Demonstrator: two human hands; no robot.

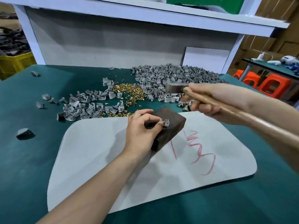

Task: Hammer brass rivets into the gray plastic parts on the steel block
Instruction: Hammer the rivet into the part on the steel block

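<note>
Head view: left hand [140, 131] fingers pinch the gray plastic part [165, 123] on the steel block [169, 125]; right hand [210, 101] grips the raised hammer [176, 88]. An off-target strike risks hitting those fingers.

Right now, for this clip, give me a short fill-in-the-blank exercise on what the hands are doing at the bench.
1. The left hand steadies a gray plastic part on top of the steel ____.
2. The right hand grips the hammer by its ____ handle.
3. The steel block rests on a white mat marked with ____ scribbles.
4. The loose brass rivets lie on the ____ table cover.

Missing words: block; wooden; red; green
</note>
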